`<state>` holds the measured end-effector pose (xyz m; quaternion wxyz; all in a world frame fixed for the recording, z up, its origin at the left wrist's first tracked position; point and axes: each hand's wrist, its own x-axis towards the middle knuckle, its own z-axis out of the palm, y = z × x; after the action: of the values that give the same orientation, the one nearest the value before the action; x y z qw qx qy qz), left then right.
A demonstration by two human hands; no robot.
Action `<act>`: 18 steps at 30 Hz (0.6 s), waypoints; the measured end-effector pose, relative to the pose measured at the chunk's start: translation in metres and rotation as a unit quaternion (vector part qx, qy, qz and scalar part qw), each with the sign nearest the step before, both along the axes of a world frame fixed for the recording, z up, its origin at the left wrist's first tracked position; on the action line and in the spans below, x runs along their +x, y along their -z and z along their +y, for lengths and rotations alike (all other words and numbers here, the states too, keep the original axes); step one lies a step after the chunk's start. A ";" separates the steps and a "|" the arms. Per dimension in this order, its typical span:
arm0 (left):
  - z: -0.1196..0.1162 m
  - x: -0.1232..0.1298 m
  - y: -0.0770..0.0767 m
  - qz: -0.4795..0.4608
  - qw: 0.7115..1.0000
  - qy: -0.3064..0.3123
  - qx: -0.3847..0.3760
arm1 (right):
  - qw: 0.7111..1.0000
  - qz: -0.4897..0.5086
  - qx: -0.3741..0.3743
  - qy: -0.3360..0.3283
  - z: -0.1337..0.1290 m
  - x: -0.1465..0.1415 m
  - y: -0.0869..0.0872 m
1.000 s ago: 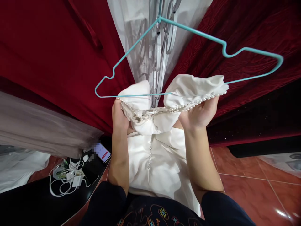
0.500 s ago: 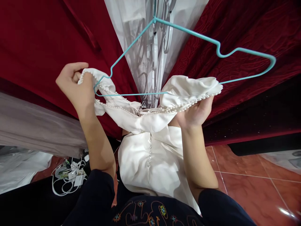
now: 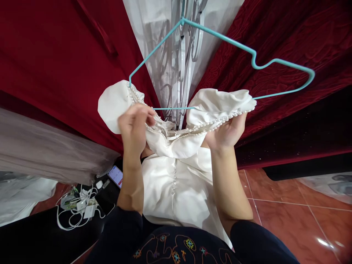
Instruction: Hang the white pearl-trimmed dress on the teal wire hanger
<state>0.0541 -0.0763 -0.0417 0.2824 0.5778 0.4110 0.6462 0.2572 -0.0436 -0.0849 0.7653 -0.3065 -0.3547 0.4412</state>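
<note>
A white dress (image 3: 176,183) with pearl-trimmed edges and a row of small buttons hangs in front of me. A light blue hanger (image 3: 217,35) runs through its top. The left end of the hanger sits inside the left sleeve (image 3: 110,104), while the right end sticks out bare past the right sleeve. My left hand (image 3: 134,126) is curled at the pearl edge near the left sleeve, blurred by motion; whether it grips the fabric is unclear. From below, my right hand (image 3: 228,134) holds the right sleeve (image 3: 217,104), its fingers partly hidden by cloth.
Dark red draped fabric (image 3: 55,47) hangs on both sides, with white metal hangers or rails (image 3: 183,66) between. At lower left, white cables (image 3: 74,209) and a lit phone (image 3: 115,176) lie on a black surface (image 3: 35,234). Red floor tiles (image 3: 283,220) show at right.
My left hand has moved right, away from the sleeve's outer end to the inner pearl edge. The left sleeve now covers the hanger's left end. My right hand stays nearly in place.
</note>
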 end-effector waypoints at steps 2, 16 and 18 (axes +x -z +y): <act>0.006 0.007 0.017 -0.018 0.984 0.098 -0.148 | 1.000 0.004 0.009 0.002 0.001 0.000 -0.001; 0.024 0.027 0.018 -0.301 0.937 0.165 -0.057 | 0.978 -0.119 -0.017 0.173 0.015 0.081 0.000; 0.024 0.026 0.018 -0.302 0.936 0.176 -0.032 | 0.945 -0.190 0.006 0.266 0.021 0.105 -0.015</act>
<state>0.0801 -0.0519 -0.0601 0.5210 0.4087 0.2188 0.7167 0.3618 -0.0224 -0.0700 0.7748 -0.4635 -0.4018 0.1530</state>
